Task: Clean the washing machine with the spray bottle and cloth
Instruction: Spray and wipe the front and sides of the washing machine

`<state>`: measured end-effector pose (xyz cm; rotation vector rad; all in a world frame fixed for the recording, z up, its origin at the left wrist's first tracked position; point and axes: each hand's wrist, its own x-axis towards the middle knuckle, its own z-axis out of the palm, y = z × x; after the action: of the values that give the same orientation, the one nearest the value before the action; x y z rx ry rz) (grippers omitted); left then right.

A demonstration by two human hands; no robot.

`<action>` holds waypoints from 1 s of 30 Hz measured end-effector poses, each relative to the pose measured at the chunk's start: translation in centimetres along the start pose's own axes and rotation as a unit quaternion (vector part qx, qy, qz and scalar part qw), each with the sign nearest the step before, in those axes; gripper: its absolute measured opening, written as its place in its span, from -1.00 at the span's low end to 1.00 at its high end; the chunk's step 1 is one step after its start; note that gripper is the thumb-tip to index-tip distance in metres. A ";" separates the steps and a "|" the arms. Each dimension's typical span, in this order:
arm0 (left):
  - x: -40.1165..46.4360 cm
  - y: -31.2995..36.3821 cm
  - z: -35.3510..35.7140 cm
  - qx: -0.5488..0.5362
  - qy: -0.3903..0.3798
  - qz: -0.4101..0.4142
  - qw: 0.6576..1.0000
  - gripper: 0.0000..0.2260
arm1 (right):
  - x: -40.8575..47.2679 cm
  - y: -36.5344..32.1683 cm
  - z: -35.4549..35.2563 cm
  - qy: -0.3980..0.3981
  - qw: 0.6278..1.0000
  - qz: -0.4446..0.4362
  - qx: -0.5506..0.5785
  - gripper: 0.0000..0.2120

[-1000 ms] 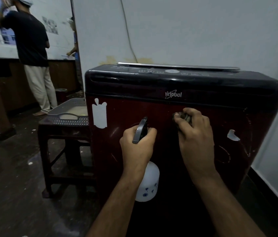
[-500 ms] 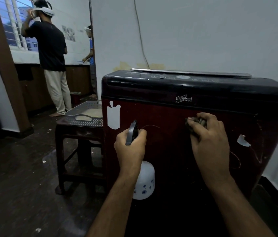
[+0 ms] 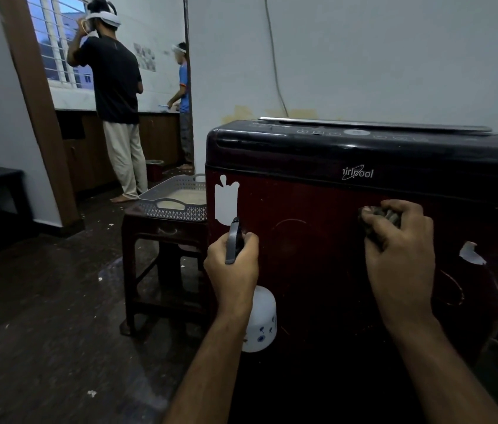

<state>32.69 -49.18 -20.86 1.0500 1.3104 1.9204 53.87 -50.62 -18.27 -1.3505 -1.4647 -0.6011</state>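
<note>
Wiping step: cloth (image 3: pixel 380 220) is pressed on washer (image 3: pixel 318 240) by right hand (image 3: pixel 400 255), right of centre; bottle (image 3: pixel 258 319) is gripped in left hand (image 3: pixel 232 264). Next stroke likely requires firm pressure.

The washing machine (image 3: pixel 318 240) has a dark red front and a black top, with white sticker remains. The spray bottle (image 3: pixel 260 322) is white with small blue flower marks and a grey trigger. The cloth (image 3: pixel 380 220) is dark grey. The basket (image 3: pixel 177 209) is grey with a punched pattern.
</note>
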 end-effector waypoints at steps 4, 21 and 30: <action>0.3 -0.3 -0.6 0.020 0.003 0.007 1.000 -0.66 | -0.1 -0.2 0.7 0.016 1.000 0.007 -0.002 -0.74; -1.3 -3.2 -0.1 0.039 -0.044 -0.010 0.998 -0.70 | -0.8 0.0 1.9 0.034 0.999 -0.003 0.009 -0.77; -3.6 -4.1 0.0 0.037 -0.089 -0.007 0.995 -0.64 | -1.1 0.3 2.2 0.038 0.999 -0.011 0.014 -0.78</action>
<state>34.70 -50.68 -25.75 1.2146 1.2925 1.7358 53.24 -49.14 -20.14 -1.2774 -1.4237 -0.6372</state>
